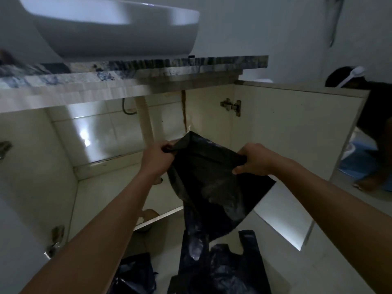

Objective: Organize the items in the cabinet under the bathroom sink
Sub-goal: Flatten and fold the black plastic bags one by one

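A black plastic bag (207, 183) hangs in front of the open cabinet (118, 187) under the sink. My left hand (154, 158) pinches its upper left corner and my right hand (254, 160) grips its upper right edge, so the bag is stretched between them. Its lower part droops toward the floor. Below it lie more black plastic bags: one with handles (224, 270) on the floor at centre, another crumpled one (135, 274) at lower left.
The right cabinet door (297, 134) stands open, hinge showing. A white basin (114, 28) sits on the marble counter (148, 64) above. Another person crouches at the far right (373, 115) beside the door. Pipes run at the cabinet's back.
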### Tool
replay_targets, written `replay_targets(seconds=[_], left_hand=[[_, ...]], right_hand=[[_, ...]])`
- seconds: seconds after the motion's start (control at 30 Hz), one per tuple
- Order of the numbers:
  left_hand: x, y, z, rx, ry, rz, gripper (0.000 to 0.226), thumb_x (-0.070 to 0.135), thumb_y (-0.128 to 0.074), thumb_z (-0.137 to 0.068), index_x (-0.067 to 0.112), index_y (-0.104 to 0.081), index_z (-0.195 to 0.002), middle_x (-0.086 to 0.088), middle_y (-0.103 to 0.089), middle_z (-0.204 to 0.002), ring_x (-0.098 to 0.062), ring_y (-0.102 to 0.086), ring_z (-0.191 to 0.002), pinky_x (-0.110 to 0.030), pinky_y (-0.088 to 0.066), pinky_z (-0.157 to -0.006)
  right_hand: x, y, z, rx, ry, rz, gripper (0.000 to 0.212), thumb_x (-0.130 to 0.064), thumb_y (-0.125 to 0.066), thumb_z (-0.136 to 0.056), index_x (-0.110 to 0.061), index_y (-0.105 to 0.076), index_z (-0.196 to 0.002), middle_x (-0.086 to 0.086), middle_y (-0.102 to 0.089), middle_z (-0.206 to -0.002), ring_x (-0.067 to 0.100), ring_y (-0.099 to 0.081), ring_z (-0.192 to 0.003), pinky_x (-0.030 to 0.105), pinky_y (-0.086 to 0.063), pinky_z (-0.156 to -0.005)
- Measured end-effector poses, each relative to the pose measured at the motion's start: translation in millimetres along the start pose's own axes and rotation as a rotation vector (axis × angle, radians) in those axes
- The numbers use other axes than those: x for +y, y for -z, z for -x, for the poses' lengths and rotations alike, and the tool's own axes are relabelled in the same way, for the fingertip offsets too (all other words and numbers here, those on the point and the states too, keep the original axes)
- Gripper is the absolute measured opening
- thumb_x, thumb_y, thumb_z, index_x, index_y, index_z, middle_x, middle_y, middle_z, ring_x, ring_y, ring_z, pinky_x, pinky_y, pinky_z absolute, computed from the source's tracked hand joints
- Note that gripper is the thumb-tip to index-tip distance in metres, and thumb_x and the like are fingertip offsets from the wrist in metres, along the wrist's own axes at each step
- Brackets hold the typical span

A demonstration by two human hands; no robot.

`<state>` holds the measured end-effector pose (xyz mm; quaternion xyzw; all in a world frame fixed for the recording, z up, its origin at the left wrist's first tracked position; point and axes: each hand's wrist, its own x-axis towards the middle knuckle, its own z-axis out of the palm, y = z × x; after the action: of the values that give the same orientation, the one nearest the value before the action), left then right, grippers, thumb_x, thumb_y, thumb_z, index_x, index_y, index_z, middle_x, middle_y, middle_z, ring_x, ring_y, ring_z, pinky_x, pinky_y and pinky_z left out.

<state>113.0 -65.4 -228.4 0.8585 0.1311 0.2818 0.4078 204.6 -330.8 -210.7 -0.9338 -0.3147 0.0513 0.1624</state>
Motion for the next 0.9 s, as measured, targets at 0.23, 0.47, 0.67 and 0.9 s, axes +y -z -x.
replay_targets(seconds=[0.23, 0.47, 0.67, 0.9], left_hand=[[19, 7, -9, -0.102, -0.111, -0.112, 0.01, 0.025, -0.073, -0.085, 0.018, -0.072, -0.092, 0.004, -0.069, -0.083, 0.001, -0.061, -0.07, -0.009, -0.046, -0.056], [7, 20, -27, -0.305, -0.084, -0.542, 0.007, 0.025, -0.075, -0.082, 0.023, -0.071, -0.087, 0.001, -0.066, -0.085, -0.012, -0.06, -0.079, -0.031, -0.05, -0.07], [9, -12, -38, -0.071, -0.141, -0.567, 0.014, 0.02, -0.067, -0.088, 0.013, -0.073, -0.098, -0.008, -0.068, -0.093, -0.016, -0.057, -0.077, -0.029, -0.044, -0.065], [38, -17, -32, 0.16, -0.264, -0.38, 0.019, 0.026, -0.065, -0.083, 0.013, -0.068, -0.097, -0.004, -0.063, -0.09, -0.018, -0.057, -0.08, -0.025, -0.039, -0.064]], right_hand=[[12, 9, -1, 0.053, 0.001, -0.041, 0.035, -0.039, -0.076, -0.083, -0.021, -0.074, -0.113, 0.002, -0.072, -0.102, 0.016, -0.065, -0.089, 0.025, -0.052, -0.074], [41, 18, 0, -0.071, -0.167, 0.128, 0.046, -0.043, -0.078, -0.08, -0.015, -0.073, -0.115, 0.006, -0.07, -0.103, 0.021, -0.063, -0.092, 0.031, -0.055, -0.081], [57, -8, -19, 0.305, -0.268, 0.073, 0.02, -0.028, -0.072, -0.088, -0.008, -0.075, -0.091, 0.006, -0.067, -0.08, 0.018, -0.061, -0.069, 0.023, -0.045, -0.052], [64, 4, 6, 0.69, -0.07, -0.154, 0.013, -0.021, -0.064, -0.088, -0.014, -0.074, -0.082, 0.0, -0.064, -0.072, 0.016, -0.059, -0.067, 0.022, -0.04, -0.055]])
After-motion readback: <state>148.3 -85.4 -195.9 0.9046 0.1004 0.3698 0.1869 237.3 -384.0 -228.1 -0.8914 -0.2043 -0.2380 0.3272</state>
